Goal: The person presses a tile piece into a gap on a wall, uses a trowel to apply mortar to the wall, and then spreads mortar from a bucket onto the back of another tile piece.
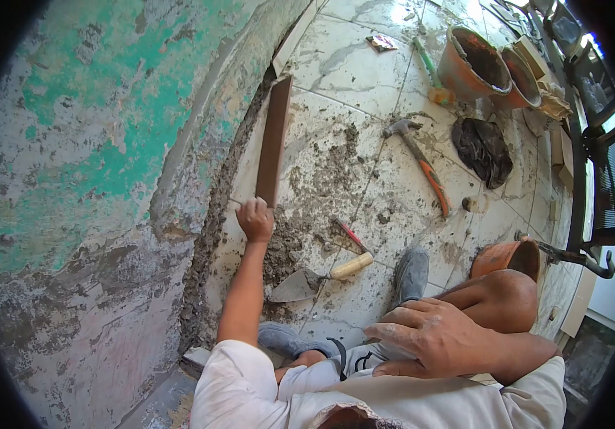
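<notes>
Brown strip, long, flat and straight-edged, runs beside the rough, peeling wall, its near end gripped by the left hand. Farther from the wall, a wooden-handled trowel lies on gritty tiles. Well apart from the wall are a packet, its print unreadable, and the right hand, loosely open, palm down.

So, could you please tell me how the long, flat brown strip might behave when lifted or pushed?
The long, flat brown strip will probably stay stiff, since its edges run straight. With the left hand at its near end, its far end may dip or swing. Being flat, it seems unlikely to roll.
</notes>
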Available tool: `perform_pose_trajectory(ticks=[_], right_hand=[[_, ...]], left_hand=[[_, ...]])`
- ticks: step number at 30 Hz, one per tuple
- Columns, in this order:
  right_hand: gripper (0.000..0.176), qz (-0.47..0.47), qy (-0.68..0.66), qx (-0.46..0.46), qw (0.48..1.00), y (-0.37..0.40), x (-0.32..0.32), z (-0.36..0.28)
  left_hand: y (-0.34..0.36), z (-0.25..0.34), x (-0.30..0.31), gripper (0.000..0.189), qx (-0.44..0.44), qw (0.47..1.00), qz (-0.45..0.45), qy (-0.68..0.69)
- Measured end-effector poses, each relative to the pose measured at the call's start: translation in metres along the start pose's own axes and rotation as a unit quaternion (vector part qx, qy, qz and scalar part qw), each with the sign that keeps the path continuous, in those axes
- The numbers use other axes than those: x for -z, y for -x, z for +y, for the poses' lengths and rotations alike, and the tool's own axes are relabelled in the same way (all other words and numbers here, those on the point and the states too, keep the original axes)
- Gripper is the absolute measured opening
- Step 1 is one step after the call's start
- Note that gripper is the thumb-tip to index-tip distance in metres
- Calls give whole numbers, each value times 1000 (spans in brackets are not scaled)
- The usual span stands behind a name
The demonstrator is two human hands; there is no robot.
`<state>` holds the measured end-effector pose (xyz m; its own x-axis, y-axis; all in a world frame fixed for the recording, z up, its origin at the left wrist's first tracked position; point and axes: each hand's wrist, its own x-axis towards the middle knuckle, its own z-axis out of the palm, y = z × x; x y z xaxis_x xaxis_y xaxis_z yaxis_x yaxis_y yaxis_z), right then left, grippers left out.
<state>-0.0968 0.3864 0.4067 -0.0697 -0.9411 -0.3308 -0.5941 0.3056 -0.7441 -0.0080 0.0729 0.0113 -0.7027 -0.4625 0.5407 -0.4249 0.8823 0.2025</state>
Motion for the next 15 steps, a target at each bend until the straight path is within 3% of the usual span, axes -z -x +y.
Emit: perform_pose_trajectory(ticks=[2,3,6,9,11,13,15], right_hand=[[53,15,11,6,1000,3,-2,2],[53,21,14,7,1000,4,-2,2],[54,36,17,8,999,4,0,-1],[55,69,31,-21,997,-1,4,-9],[58,157,-62,-100,981,-9,3,-12],[71,227,-248,-163,928,-24,8,-8],[83,233,-544,-259,764,-43,10,12]], left_hand=[[-11,14,26,21,-150,985,-29,77],[-19,20,39,21,-155,985,-25,78],[-46,38,76,20,-323,940,-39,104],[-90,61,121,15,-364,920,-55,136],[-119,73,150,15,-365,917,-48,150],[-146,90,180,16,-376,908,-35,181],[-158,102,216,13,-357,917,-22,177]])
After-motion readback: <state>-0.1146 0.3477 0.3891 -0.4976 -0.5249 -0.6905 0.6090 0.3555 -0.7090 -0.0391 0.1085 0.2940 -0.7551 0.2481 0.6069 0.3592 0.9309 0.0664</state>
